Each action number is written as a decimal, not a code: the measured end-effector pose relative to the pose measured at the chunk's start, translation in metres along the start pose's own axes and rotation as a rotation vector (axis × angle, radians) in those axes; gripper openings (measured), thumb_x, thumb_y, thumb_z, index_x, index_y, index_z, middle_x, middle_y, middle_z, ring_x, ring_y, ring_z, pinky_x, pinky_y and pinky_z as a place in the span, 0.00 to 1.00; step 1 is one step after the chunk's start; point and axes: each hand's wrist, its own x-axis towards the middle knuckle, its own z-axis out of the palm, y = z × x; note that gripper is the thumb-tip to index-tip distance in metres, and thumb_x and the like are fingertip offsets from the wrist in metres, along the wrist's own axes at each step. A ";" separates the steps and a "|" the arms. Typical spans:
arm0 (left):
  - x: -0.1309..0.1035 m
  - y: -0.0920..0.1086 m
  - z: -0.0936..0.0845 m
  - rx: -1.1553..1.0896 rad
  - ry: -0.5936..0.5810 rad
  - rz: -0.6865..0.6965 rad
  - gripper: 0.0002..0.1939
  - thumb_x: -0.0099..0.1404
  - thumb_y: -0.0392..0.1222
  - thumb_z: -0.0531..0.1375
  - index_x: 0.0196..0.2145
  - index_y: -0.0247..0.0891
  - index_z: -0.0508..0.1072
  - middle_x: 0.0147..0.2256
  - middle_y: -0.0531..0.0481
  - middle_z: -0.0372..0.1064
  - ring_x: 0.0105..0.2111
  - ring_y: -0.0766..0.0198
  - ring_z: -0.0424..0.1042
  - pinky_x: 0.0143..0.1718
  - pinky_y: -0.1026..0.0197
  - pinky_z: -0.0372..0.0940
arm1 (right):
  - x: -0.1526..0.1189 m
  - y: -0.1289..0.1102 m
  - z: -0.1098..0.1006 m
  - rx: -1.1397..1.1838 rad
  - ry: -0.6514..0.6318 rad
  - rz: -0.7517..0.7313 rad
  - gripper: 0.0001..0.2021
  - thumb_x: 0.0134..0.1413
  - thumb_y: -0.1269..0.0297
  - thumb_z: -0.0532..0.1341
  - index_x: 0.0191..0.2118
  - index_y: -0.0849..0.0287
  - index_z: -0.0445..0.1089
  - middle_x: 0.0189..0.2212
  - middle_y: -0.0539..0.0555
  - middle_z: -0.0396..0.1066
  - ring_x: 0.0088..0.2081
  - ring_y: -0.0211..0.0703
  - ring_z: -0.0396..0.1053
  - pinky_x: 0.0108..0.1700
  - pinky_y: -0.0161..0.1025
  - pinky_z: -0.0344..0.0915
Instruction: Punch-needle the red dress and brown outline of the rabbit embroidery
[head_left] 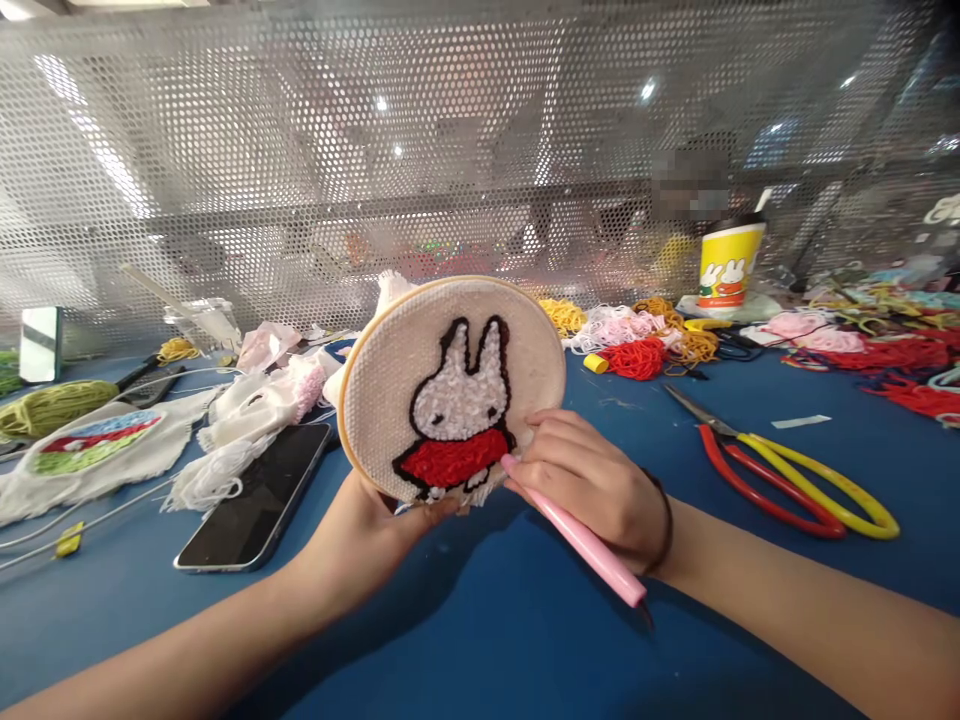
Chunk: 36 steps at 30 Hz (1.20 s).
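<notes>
My left hand (382, 540) grips the lower left rim of a round embroidery hoop (349, 420), its thumb along the bottom edge and its other fingers mostly hidden behind. The hoop is held up and tilted toward me. Stretched in it is cream cloth (390, 370) with a white rabbit (459, 390) in a red garment, outlined in black yarn. My right hand (592, 480) is closed around a pink punch needle (581, 545), whose pink front end meets the cloth by the red area. Dark thread hangs from the pen's back end.
Red-and-yellow-handled scissors (795, 480) lie open at the right. A black phone (259, 500) and an embroidered cloth (97, 445) lie left. Yarn bundles (637, 357) and a yellow cup (729, 265) stand toward the back, before a perforated metal screen (480, 130). The table is blue.
</notes>
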 end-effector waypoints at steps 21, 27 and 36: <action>0.010 -0.015 -0.005 -0.301 -0.128 -0.148 0.17 0.48 0.34 0.62 0.39 0.35 0.70 0.26 0.50 0.72 0.37 0.59 0.67 0.38 0.62 0.61 | -0.007 0.000 -0.012 0.372 0.045 0.496 0.04 0.46 0.71 0.55 0.24 0.58 0.59 0.18 0.46 0.62 0.22 0.34 0.66 0.32 0.34 0.66; 0.009 -0.012 -0.004 -0.306 -0.109 -0.157 0.18 0.47 0.33 0.62 0.39 0.34 0.69 0.31 0.48 0.72 0.38 0.58 0.67 0.39 0.61 0.61 | -0.007 0.000 -0.012 0.311 0.010 0.486 0.04 0.46 0.71 0.55 0.24 0.59 0.60 0.18 0.49 0.65 0.28 0.39 0.69 0.27 0.30 0.64; 0.007 -0.006 0.000 -0.345 -0.066 -0.187 0.14 0.45 0.31 0.63 0.33 0.33 0.72 0.30 0.48 0.74 0.30 0.63 0.69 0.35 0.63 0.63 | -0.006 0.001 -0.009 0.250 -0.033 0.349 0.03 0.47 0.71 0.55 0.26 0.58 0.61 0.22 0.50 0.67 0.31 0.38 0.68 0.32 0.32 0.65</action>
